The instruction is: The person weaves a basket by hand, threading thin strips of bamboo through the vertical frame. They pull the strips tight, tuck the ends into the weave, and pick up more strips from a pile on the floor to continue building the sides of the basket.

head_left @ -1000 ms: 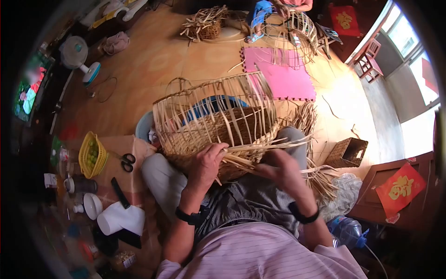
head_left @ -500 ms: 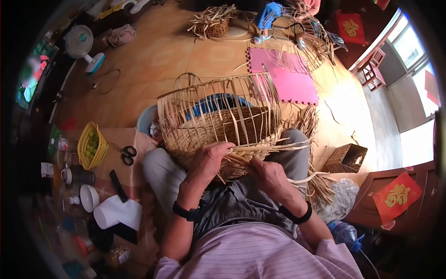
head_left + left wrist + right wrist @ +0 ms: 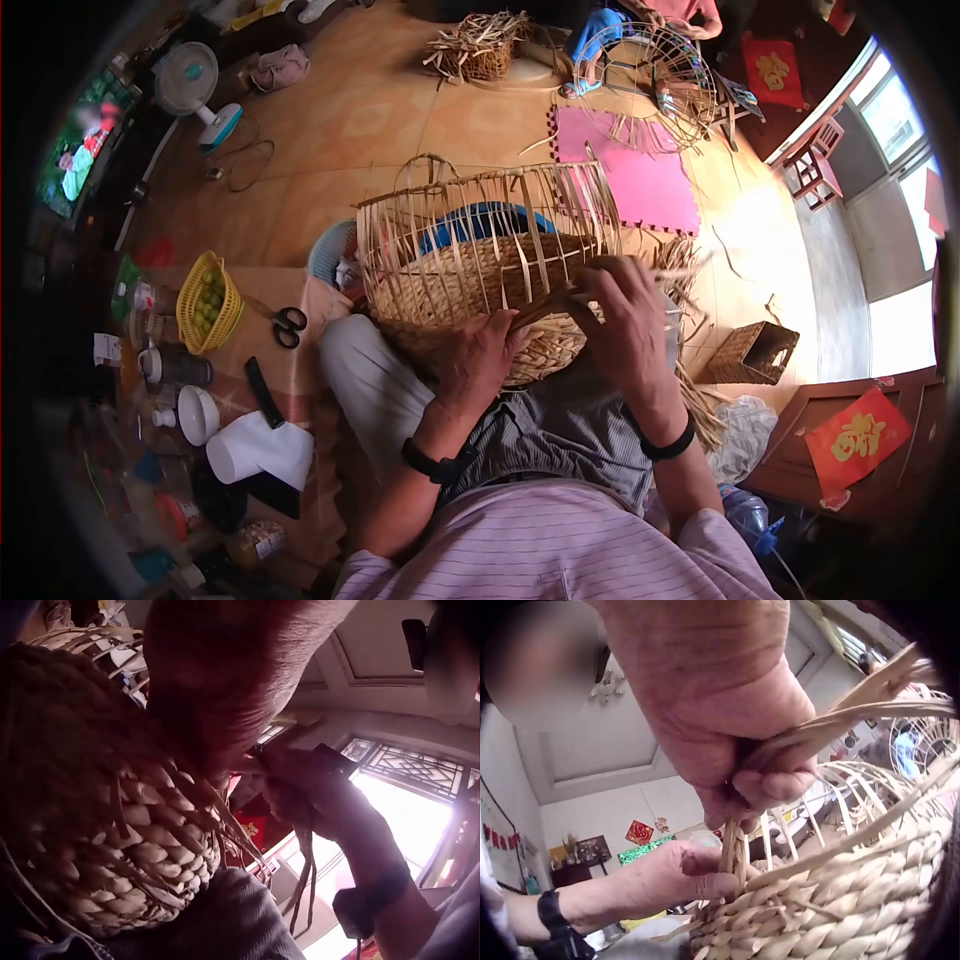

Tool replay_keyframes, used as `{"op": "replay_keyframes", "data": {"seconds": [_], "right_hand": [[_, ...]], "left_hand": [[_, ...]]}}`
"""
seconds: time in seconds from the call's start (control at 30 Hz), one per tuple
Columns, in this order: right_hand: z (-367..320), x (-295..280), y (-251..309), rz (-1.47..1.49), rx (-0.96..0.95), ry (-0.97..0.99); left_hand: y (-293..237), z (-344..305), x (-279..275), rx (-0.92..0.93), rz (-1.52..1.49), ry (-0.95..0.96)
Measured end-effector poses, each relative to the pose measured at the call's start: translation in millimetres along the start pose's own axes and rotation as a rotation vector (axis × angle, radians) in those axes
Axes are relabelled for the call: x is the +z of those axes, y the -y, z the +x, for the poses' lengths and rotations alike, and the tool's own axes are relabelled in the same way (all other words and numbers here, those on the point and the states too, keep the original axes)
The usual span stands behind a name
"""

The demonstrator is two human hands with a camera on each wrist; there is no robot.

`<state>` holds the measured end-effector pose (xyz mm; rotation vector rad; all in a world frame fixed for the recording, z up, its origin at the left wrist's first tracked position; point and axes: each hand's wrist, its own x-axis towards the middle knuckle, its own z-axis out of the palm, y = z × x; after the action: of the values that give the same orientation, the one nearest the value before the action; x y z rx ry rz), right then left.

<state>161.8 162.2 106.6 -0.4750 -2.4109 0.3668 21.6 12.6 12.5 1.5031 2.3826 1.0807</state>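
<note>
Straw bskt point(image 3: 465, 280), long axis L-R

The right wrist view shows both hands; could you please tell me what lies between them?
In the right wrist view, a stretch of dried plant strips spans the gap between the left hand and the right hand, held by both.

The left hand point(image 3: 482, 352) pinched between thumb and fingers, its back turned up. The right hand point(image 3: 628, 318) was near it, a little farther forward, fingers bent in a grip. Both forearms, left point(image 3: 400, 505) and right point(image 3: 692, 490), reached forward, the wrists well apart.
</note>
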Motion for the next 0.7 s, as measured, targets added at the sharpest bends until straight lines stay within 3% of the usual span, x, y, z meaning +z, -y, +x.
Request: {"op": "replay_keyframes", "data": {"seconds": [0.07, 0.17, 0.23, 0.3, 0.4, 0.5, 0.57, 0.63, 0.67, 0.7], "right_hand": [[-12.8, -5.7, 8.3, -0.062, -0.061, -0.147], [-52.8, 11.8, 16.3, 0.222, 0.22, 0.163], [-59.9, 38.2, 10.1, 0.372, 0.33, 0.214], [-43.0, 36.3, 9.2, 0.694, 0.62, 0.38], [-21.6, 56.7, 4.4, 0.921, 0.558, 0.31], [-10.3, 85.0, -13.3, 1.187, 0.766, 0.283], [-7.8, 90.3, -25.0, 1.036, 0.736, 0.248], [-1.8, 79.9, -17.3, 1.227, 0.894, 0.175], [-7.2, 82.7, -27.7, 1.189, 0.813, 0.181], [-6.8, 83.1, -26.0, 1.21, 0.823, 0.118]], "left_hand": [[-1.1, 0.7, 1.0, -0.049, 0.078, 0.055], [-0.2, -0.5, 7.1, 0.003, 0.071, -0.051], [-0.6, -1.2, 6.3, -0.005, 0.052, -0.041], [1.6, -4.1, 6.6, 0.001, 0.037, -0.053], [13.8, -5.4, 14.8, 0.108, -0.019, -0.123], [7.5, -6.2, 16.1, 0.03, 0.085, -0.107], [11.6, -6.5, 21.1, 0.009, 0.148, -0.064], [-2.6, -5.0, 12.2, -0.021, 0.211, -0.027], [-8.1, -4.1, 6.4, -0.105, 0.246, 0.169], [-8.7, -5.4, 7.0, -0.062, 0.244, 0.122]]}}
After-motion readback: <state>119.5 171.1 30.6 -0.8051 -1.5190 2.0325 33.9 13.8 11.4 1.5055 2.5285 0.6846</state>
